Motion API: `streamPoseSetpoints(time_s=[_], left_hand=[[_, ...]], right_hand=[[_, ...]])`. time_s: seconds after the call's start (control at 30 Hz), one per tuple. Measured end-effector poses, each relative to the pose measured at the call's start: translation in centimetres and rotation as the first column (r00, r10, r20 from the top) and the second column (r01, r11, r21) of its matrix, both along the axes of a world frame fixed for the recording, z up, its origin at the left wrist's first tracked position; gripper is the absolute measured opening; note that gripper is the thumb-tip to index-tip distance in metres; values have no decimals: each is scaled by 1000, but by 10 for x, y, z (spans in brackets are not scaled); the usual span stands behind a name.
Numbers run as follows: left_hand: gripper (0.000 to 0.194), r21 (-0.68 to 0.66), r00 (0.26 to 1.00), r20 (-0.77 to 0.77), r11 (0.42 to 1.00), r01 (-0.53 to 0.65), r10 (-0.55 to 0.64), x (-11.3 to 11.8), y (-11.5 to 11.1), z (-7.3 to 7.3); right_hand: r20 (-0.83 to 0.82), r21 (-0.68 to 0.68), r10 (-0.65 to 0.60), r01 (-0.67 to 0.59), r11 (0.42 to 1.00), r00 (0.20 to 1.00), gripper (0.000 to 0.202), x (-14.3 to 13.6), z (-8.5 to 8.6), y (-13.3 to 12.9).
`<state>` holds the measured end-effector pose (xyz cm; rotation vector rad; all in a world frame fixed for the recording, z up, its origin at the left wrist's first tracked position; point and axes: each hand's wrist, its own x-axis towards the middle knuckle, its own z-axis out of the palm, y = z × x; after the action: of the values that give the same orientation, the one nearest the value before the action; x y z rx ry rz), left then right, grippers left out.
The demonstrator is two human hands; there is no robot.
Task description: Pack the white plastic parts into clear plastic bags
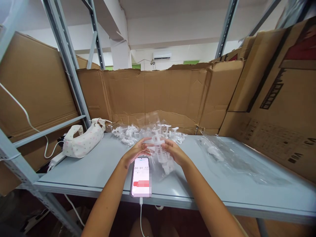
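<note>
Two bare hands meet over the middle of the grey desk (98, 168), both closed on one clear plastic bag (160, 154) that holds white plastic parts. The left hand (134, 152) pinches the bag's upper left edge; the right hand (175, 152) clamps its right side. The bag hangs just above the desk, its lower end touching or nearly touching the surface; which cannot be told.

Step in hand, judged from the grip: handling a single bagged unit, either filling or closing it. The next move calls for a steady two-handed hold, since the film is limp and slippery.

Surroundings, largest first:
- Cardboard walls (153, 92) enclose the desk at back and sides.
- Loose clear film (237, 161) lies to the right, well apart from the hands.
- A floral pouch (82, 140) rests at the left rear.
- A heap of white parts (128, 133) lies just behind the hands.
- A phone (140, 177) showing a timer lies directly under the bag; its cable runs off the front edge.

The phone is the nearest obstruction beneath the bag.
</note>
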<state>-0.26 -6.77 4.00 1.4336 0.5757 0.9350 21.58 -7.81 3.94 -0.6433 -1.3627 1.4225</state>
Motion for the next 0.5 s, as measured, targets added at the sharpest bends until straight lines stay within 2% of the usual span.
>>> streamPoseSetpoints(time_s=[0.07, 0.2, 0.37, 0.5], left_hand=[[71, -32, 998, 42, 998, 47, -45, 0, -1, -1], [76, -83, 995, 47, 992, 93, -89, 2, -5, 0], [65, -238, 999, -21, 970, -37, 34, 7, -6, 2], [47, -293, 995, 48, 954, -71, 89, 5, -2, 1]], right_hand=[[78, -4, 68, -68, 998, 995, 49, -2, -3, 1], [156, -10, 90, -90, 996, 984, 67, -4, -9, 3], [198, 17, -4, 1, 1000, 980, 83, -5, -16, 5], [175, 41, -81, 75, 996, 981, 73, -6, -15, 5]])
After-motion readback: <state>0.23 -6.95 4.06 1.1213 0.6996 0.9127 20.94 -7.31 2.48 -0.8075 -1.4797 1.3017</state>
